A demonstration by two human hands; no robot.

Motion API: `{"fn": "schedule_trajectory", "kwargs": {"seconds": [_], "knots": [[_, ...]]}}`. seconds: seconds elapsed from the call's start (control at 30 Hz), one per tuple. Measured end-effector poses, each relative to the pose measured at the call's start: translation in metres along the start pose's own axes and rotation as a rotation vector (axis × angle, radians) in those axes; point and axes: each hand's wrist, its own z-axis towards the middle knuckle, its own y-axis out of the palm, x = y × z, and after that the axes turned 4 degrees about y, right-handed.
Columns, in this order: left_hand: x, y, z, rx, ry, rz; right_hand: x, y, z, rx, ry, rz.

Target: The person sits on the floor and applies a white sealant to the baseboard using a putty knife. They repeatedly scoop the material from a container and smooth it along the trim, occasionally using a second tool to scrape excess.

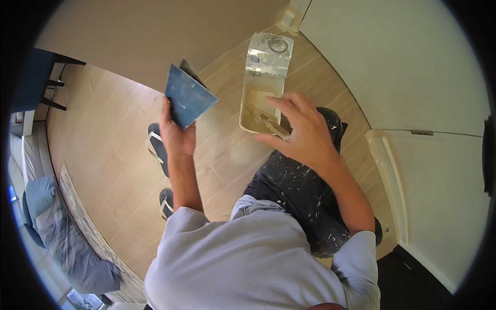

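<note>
My left hand point(179, 135) grips a blue square sheet point(189, 97) by its lower left edge. It looks like folded sandpaper, with a dark grey layer showing behind its upper edge. Over the near end of a paint tray point(242, 114), my right hand point(306, 129) is open, thumb and fingers apart. Between them lies a paint-smeared brush point(275, 127), its near end partly hidden by the hand. Cream residue coats the tray, and a ring-shaped mark or object point(278, 45) shows on its far, silvery part.
Black flip-flops point(164, 204) lie on the wood-look floor point(134, 181) at left. A beige wall panel point(155, 36) rises ahead; a white door point(413, 57) stands right, beside a masked frame strip point(388, 181). Grey-blue cushions point(72, 237) and a dark chair point(39, 80) are far left.
</note>
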Motion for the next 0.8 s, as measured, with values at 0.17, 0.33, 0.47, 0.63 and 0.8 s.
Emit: {"fn": "schedule_trajectory", "kwargs": {"seconds": [0.17, 0.33, 0.47, 0.63, 0.8], "knots": [[0.012, -0.024, 0.016, -0.126, -0.046, -0.018, 0.032, 0.002, -0.025, -0.397, 0.061, -0.09], [0.001, -0.032, 0.022, -0.171, -0.138, -0.097, 0.048, 0.024, -0.013, -0.388, 0.063, 0.016], [-0.004, -0.048, 0.035, -0.13, -0.195, -0.199, 0.052, 0.045, 0.015, -0.31, 0.048, -0.013], [0.0, -0.034, 0.029, -0.023, -0.121, -0.044, 0.042, 0.049, 0.04, -0.302, 0.133, 0.0], [-0.01, -0.029, 0.033, -0.039, -0.001, 0.128, 0.021, 0.022, 0.048, -0.124, 0.258, 0.151]]}}
